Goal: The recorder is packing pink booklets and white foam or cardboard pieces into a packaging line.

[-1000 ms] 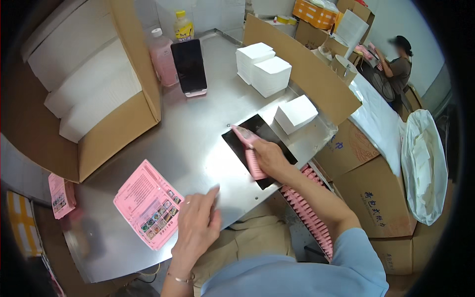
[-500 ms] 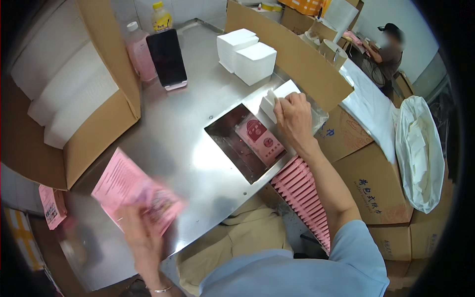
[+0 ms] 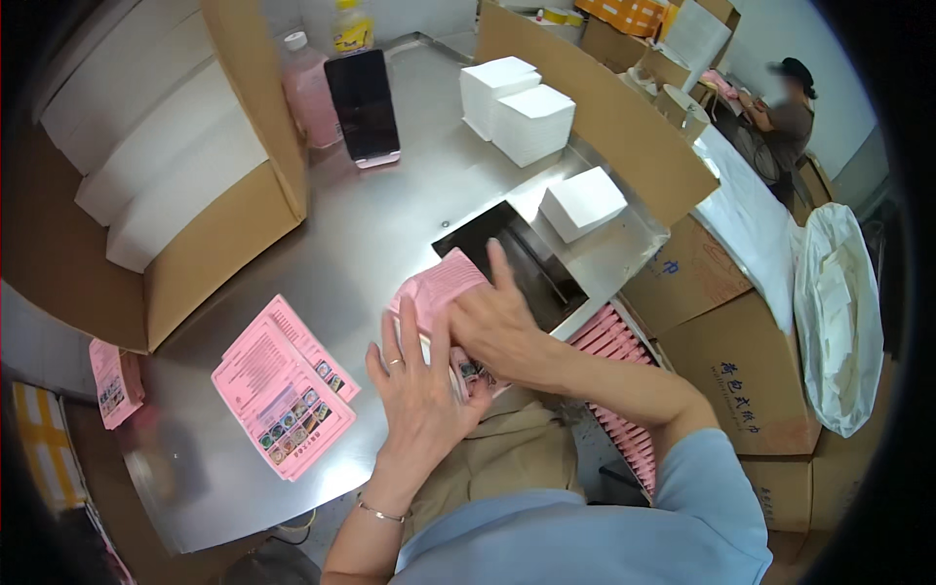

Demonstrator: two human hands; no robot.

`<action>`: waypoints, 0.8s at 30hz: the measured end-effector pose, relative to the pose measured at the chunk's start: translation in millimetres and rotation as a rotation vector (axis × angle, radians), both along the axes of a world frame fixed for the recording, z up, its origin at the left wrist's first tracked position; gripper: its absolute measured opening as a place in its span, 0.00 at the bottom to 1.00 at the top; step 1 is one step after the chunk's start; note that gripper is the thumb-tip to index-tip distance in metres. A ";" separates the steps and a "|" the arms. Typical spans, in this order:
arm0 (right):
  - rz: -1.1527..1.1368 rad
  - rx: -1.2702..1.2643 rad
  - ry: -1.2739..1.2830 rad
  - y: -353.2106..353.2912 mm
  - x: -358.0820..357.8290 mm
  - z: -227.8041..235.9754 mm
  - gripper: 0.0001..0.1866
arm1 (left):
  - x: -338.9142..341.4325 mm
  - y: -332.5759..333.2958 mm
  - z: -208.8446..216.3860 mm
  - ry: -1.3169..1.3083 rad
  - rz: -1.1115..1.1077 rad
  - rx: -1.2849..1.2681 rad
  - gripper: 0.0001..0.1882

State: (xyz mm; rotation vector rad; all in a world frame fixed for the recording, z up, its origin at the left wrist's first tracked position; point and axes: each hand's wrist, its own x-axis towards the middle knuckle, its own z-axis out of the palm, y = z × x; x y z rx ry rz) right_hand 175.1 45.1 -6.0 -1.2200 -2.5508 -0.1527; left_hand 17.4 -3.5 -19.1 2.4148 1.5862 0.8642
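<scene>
Over the table's near edge, both of my hands work on a pink printed paper pouch [image 3: 441, 290]. My left hand [image 3: 421, 395] holds its left side, long fingers lying along it, thumb towards the right. My right hand [image 3: 495, 330] grips the pouch from the right, index finger stuck out and the other fingers bent against it; its thumb is hidden. What is inside the pouch does not show. Left of my hands lie flat pink pouches [image 3: 283, 400], overlapping. A dark rectangular opening [image 3: 526, 258] in the tabletop sits just beyond my right hand. Beside it stands a white napkin stack [image 3: 583, 203].
More white napkin stacks [image 3: 531, 125] stand at the back. A phone [image 3: 363, 107] leans before two bottles. An open carton [image 3: 219, 229] of white napkins borders the left; a cardboard panel [image 3: 604, 107] borders the right. Filled pink pouches [image 3: 614, 336] line up below right. Another person [image 3: 788, 122] sits far right.
My left hand has come right from the flat pouches, and my right hand has left the napkins by the opening. Both now meet at one pouch. The pouch seen in the opening is gone from there.
</scene>
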 end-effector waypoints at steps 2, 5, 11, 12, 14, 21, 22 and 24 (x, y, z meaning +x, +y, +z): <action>0.042 0.034 0.074 -8.8 -9.5 1.0 0.09 | 1.6 -2.0 7.2 -0.044 0.015 -0.024 0.50; 0.265 -0.087 0.397 -29.8 8.3 12.3 0.15 | -11.7 -1.9 1.8 0.101 0.085 0.032 0.43; -0.590 0.359 0.069 50.3 117.8 -3.1 0.11 | 2.5 -4.0 9.2 0.184 0.111 0.015 0.28; -0.585 0.360 0.065 51.2 119.5 -3.7 0.11 | 0.4 -3.1 7.7 0.180 0.115 0.014 0.28; -0.596 0.296 0.157 52.1 121.9 -5.1 0.09 | -3.9 -1.0 4.7 0.150 0.093 0.099 0.26; -0.521 0.312 0.354 52.5 132.1 -9.0 0.07 | -7.5 -6.5 4.6 0.132 -0.035 -0.051 0.24; -0.497 0.326 0.369 51.4 132.7 -9.7 0.06 | -6.5 -5.1 -0.3 0.113 -0.052 0.006 0.23; -0.500 0.292 0.384 52.6 136.5 -7.9 0.06 | -5.0 -3.5 -4.3 0.096 -0.069 0.066 0.21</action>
